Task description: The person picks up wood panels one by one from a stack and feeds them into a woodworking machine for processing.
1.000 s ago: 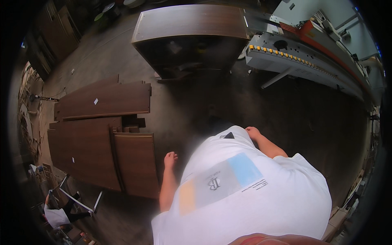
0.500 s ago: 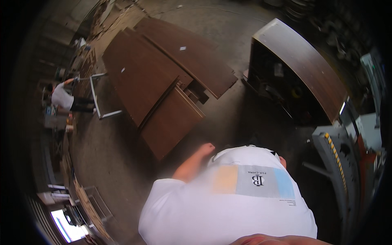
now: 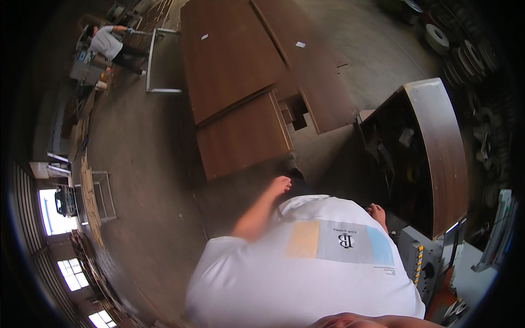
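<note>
My left hand (image 3: 281,184) hangs in front of my shirt with its fingers curled in, and nothing shows in it. It is nearest to a smaller brown panel (image 3: 243,139), apart from its front edge. My right hand (image 3: 376,210) hangs at my right side, partly hidden by the shirt, its fingers bent; what they hold, if anything, does not show. Beyond the smaller panel lie large stacked brown panels (image 3: 229,60), some with small white labels. To the right of my right hand stands a dark cabinet-like box (image 3: 445,158) with a brown side.
A grey machine (image 3: 407,249) with a yellow-black strip stands close on my right. Round coils (image 3: 436,37) lie along the far right. Another person (image 3: 109,44) at the far left is beside a pale metal frame (image 3: 150,60). Boards (image 3: 90,186) lean at the left.
My view has turned left and I have moved, so panels and cabinet sit further right. My right hand has come more into view; the left hand stays beside my body, lower arm blurred.
</note>
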The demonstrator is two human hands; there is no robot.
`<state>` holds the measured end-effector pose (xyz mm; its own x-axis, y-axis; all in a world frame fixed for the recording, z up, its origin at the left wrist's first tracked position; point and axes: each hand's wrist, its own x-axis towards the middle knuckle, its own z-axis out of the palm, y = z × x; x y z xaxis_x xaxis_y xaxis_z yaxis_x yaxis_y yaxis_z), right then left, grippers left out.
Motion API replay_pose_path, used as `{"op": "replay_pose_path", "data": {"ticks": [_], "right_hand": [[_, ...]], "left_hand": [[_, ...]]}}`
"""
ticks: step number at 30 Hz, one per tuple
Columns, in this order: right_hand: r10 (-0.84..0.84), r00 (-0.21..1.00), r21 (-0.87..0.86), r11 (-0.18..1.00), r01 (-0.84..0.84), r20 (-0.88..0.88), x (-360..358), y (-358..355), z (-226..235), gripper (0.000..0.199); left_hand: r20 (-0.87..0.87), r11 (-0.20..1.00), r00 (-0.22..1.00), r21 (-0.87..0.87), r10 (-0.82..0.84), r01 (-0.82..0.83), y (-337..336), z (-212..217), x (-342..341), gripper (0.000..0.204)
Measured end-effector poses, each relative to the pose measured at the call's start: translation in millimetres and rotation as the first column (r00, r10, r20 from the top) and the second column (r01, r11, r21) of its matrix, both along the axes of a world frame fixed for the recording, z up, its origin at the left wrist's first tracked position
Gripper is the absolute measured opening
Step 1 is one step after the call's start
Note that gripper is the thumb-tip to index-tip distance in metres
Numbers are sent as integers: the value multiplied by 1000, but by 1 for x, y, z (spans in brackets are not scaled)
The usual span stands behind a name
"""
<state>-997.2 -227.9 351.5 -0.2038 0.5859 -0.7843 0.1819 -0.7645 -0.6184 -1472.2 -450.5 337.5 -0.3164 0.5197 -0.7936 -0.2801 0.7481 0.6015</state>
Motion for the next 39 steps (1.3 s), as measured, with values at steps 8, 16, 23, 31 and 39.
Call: {"op": "replay_pose_path", "data": {"ticks": [8, 16, 23, 31, 39], "right_hand": [[478, 751, 39, 832, -554, 455, -160, 48, 45, 25], [730, 532, -21, 597, -802, 429, -363, 99, 48, 25], [725, 680, 99, 673, -733, 113, -488, 79, 103, 24], [705, 545, -100, 648, -755, 454, -402, 72, 93, 21], [682, 511, -188, 677, -712, 523, -336, 75, 79, 21]], "left_hand": [[-43, 968, 967, 0, 251, -251, -34, -51, -138, 26], [66, 594, 599, 90, 798, -800, -37, -55, -368, 18], [263, 282, 291, 70, 920, -957, 18, -84, -493, 47], [331, 24, 22, -4, 944, -1000, 83, -120, -499, 60], [356, 66, 127, 181, 926, -981, 94, -82, -473, 39]]}}
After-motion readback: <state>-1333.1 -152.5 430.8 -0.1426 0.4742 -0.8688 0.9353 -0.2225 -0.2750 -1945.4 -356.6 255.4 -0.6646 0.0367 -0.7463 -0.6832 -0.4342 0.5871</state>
